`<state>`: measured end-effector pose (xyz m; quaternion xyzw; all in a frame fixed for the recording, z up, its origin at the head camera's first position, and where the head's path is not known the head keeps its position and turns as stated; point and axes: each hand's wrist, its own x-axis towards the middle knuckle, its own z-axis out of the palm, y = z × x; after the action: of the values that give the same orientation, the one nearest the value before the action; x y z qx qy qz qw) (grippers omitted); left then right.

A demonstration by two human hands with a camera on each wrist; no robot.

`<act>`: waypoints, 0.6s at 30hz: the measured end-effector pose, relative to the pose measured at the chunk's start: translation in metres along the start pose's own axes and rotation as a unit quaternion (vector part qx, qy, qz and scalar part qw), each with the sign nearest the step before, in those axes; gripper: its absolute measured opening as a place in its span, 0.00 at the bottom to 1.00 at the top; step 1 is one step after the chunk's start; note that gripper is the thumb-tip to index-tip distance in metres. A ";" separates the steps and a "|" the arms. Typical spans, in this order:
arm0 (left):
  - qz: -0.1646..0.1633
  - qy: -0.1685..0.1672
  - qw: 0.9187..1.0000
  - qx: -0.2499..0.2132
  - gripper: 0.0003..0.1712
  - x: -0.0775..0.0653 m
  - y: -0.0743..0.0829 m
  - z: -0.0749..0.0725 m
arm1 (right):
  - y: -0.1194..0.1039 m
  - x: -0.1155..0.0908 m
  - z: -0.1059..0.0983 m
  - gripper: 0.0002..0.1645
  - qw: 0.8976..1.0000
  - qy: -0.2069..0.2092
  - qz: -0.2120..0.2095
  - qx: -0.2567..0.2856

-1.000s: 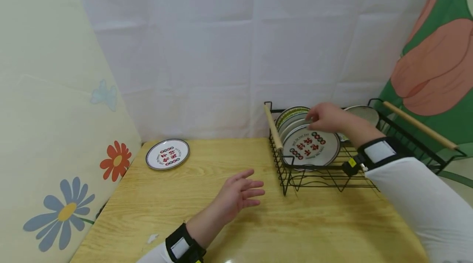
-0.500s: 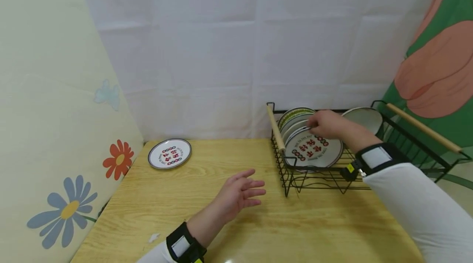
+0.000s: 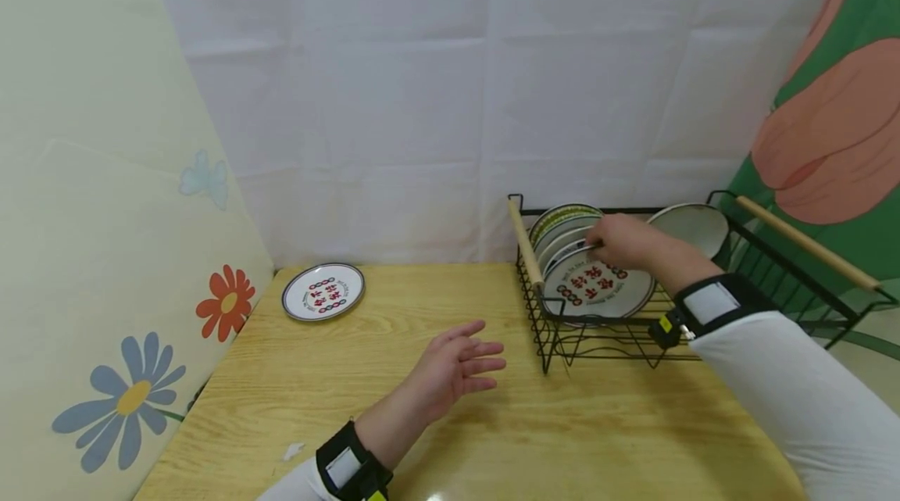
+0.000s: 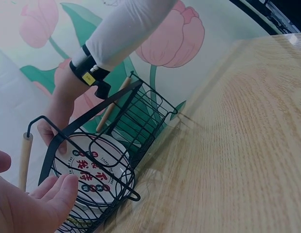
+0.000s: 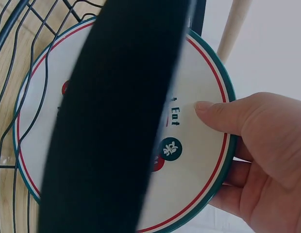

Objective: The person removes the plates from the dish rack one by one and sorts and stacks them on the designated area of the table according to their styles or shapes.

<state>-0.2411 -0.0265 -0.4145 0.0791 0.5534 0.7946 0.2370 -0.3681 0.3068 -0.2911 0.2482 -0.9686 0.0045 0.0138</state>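
Note:
My right hand (image 3: 622, 241) pinches the upper rim of the front plate (image 3: 598, 290) in the rack. In the right wrist view the thumb lies on the printed face of that plate (image 5: 199, 170), fingers behind it; a dark band hides its middle. The plate is white with red characters and a green-and-red rim, and it leans upright in the black wire dish rack (image 3: 598, 360). Several other plates (image 3: 562, 223) stand behind it. My left hand (image 3: 450, 376) hovers over the table in front of the rack, fingers spread and holding nothing.
A similar printed plate (image 3: 323, 292) lies flat at the table's back left. A pale bowl (image 3: 692, 227) sits at the rack's back right. Wooden handles (image 3: 523, 243) top both rack ends. A white cloth (image 3: 366, 94) hangs behind the wooden table (image 3: 394, 313).
My right hand has come down onto the front plate's rim and taken hold of it. The left hand stays nearly still. The head view has shifted slightly.

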 end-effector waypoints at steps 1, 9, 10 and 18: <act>0.000 0.000 1.000 0.000 0.30 0.000 0.000 0.000 | 0.000 0.000 0.000 0.07 1.000 0.000 -0.001 -0.002; 0.000 -0.003 1.000 -0.001 0.31 -0.001 0.002 0.001 | 0.003 -0.007 -0.005 0.07 1.000 0.007 -0.002 0.003; 0.000 -0.005 1.000 0.000 0.31 -0.001 0.002 0.001 | 0.004 -0.008 -0.007 0.08 1.000 0.010 -0.001 0.004; 0.005 -0.015 1.000 -0.004 0.32 -0.002 0.004 0.002 | 0.011 -0.007 -0.037 0.08 1.000 0.009 0.012 0.008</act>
<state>-0.2397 -0.0267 -0.4099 0.0925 0.5463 0.7966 0.2418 -0.3662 0.3202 -0.2541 0.2370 -0.9712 0.0142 0.0203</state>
